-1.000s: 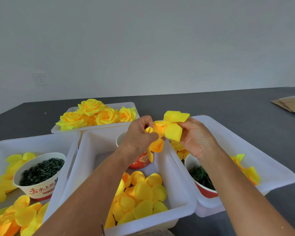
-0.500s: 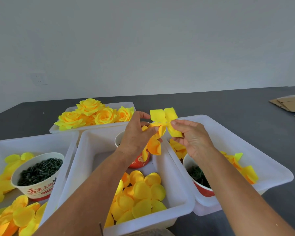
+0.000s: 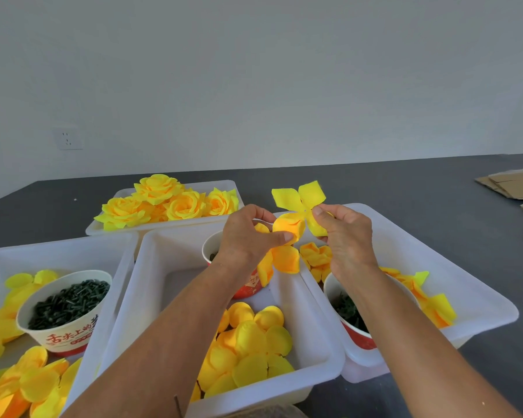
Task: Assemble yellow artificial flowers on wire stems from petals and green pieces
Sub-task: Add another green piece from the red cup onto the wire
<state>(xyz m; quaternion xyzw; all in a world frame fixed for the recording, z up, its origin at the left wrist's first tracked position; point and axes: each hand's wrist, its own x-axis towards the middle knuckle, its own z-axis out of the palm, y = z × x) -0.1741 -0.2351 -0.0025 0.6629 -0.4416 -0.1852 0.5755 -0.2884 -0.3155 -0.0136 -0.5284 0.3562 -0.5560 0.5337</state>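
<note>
— Status of the hands?
— Left hand [image 3: 248,233] pinches a partly built flower [image 3: 284,239], orange-yellow petals hanging below it. Right hand [image 3: 344,233] pinches a four-lobed yellow petal piece [image 3: 299,200] at its centre, touching the flower's top.
— Location?
— Held above the middle white tray [image 3: 151,267], which holds loose petals [image 3: 248,348]. Finished flowers [image 3: 163,203] lie in the far tray on the dark surface [image 3: 435,188].
</note>
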